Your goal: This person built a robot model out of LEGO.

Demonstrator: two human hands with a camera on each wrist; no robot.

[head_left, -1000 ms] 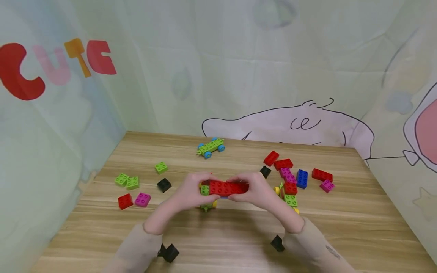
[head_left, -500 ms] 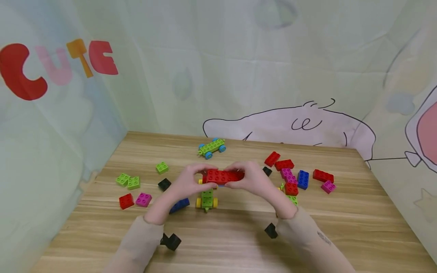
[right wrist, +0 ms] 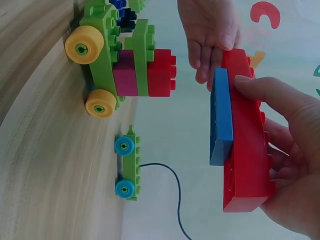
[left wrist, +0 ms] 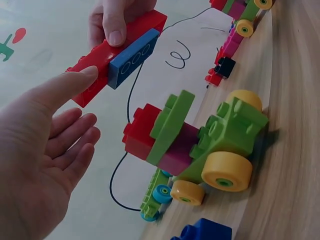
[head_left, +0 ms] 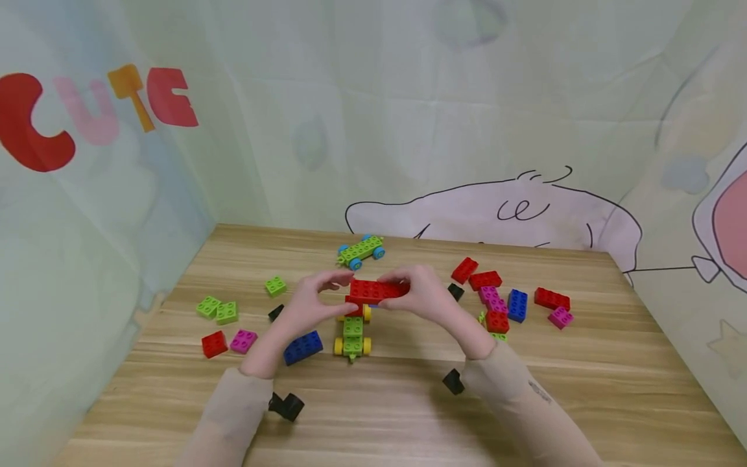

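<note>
My right hand (head_left: 423,293) grips a long red building brick (head_left: 367,290) and holds it up, thumb on one side and fingers on the other. A shorter blue brick (right wrist: 221,117) is attached to its underside. At the other end, my left hand (head_left: 306,305) reaches around the red brick, its thumb overlapping that end in the left wrist view and the other visible fingers relaxed. Below them stands a green wheeled base (head_left: 353,327) with yellow wheels. It bears a stack of purple, green and red bricks (right wrist: 160,72).
A blue brick (head_left: 303,348) lies left of the wheeled base. Another green base with blue wheels (head_left: 360,251) stands near the back wall. Several loose bricks lie on the left, a pink one (head_left: 243,340) among them. Another built vehicle and red bricks (head_left: 551,299) are at right.
Both hands and the red brick have moved back and left over the table. My left hand's fingers have drawn back to the brick's end, and the base beneath shows more.
</note>
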